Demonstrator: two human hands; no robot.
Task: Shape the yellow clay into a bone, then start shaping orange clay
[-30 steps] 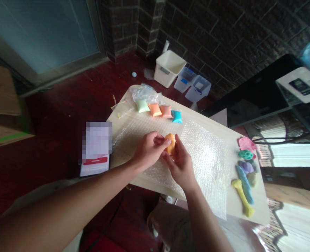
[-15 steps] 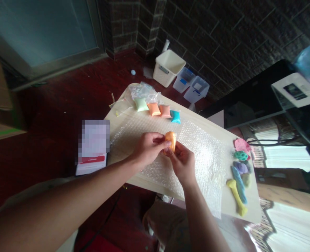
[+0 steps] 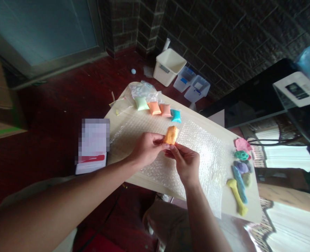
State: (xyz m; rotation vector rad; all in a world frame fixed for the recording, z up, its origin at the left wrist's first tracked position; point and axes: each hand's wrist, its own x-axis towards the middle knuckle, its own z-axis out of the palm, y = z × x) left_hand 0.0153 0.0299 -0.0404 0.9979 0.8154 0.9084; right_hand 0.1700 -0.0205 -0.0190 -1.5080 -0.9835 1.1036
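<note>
An orange packet of modelling clay in clear wrapping is held above the bubble wrap. My left hand pinches its lower left edge between thumb and fingers. My right hand is closed on its bottom edge, the two thumbs almost touching. Beyond them lie similar small packets in a row: a pale green packet, an orange packet, a salmon packet and a turquoise packet. The fingertips behind the held packet are partly hidden.
Shaped clay pieces lie at the table's right end, among them a yellow bone shape, a blue strip and a pink piece. Crumpled clear plastic is at the far corner. A tablet-like screen sits left; a white bin stands behind.
The orange packet has turned and risen within my fingers, so more of it shows. My right hand has shifted from its side to its bottom edge. The other packets have stayed in place.
</note>
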